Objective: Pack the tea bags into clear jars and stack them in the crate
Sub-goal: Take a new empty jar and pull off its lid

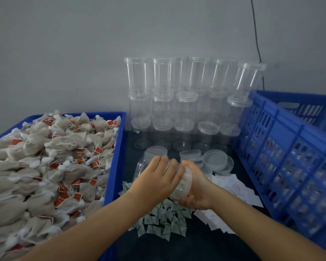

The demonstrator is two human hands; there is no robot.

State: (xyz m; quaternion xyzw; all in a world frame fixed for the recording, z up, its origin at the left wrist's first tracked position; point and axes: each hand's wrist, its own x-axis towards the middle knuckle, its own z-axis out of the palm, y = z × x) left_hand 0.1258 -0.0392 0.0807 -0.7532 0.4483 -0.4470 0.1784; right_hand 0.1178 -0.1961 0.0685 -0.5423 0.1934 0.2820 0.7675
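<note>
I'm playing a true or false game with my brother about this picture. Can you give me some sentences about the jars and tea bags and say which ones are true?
1. Both hands hold one clear jar lying on its side. True: the left hand lies over its body and the right hand grips its lid end.
2. The tea bags are piled in a red tray. False: the tray is blue.
3. Empty jars are stacked against the wall. True.
4. The blue crate stands to the left of the hands. False: it stands to the right.
5. Small green packets lie under the hands. True.
</note>
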